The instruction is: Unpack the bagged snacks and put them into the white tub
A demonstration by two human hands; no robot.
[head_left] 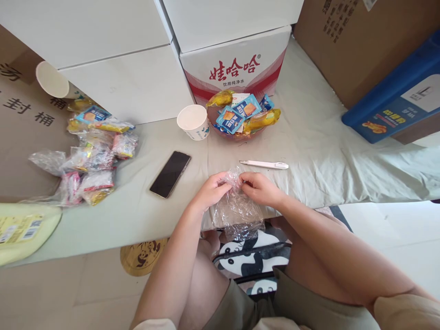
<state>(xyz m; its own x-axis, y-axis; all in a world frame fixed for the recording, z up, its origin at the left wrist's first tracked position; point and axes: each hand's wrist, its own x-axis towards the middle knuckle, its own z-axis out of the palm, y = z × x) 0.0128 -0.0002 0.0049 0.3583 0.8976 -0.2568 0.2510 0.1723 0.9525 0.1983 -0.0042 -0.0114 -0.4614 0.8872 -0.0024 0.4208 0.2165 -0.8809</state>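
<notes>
A crinkled clear plastic bag [239, 211] hangs over the near edge of the cloth-covered table. My left hand [216, 188] pinches its gathered top from the left, thumb pressed to the fingers. From the right my right hand [259, 188] grips the same gathered part, fingers curled in. A white utility knife [264, 164] lies just beyond my right hand. Behind it stands a clear reddish bowl [237, 136] with blue snack packets [246, 107] and yellow-wrapped snacks [263, 120] in it. To the left of my left hand lies a black phone [170, 174].
A paper cup [193, 122] stands beside the bowl. Several bagged snacks [92, 156] are piled at the left, near another cup [53, 80]. White boxes [130, 82] and a red-and-white carton [237, 68] line the back. A blue package [395, 96] leans at the right.
</notes>
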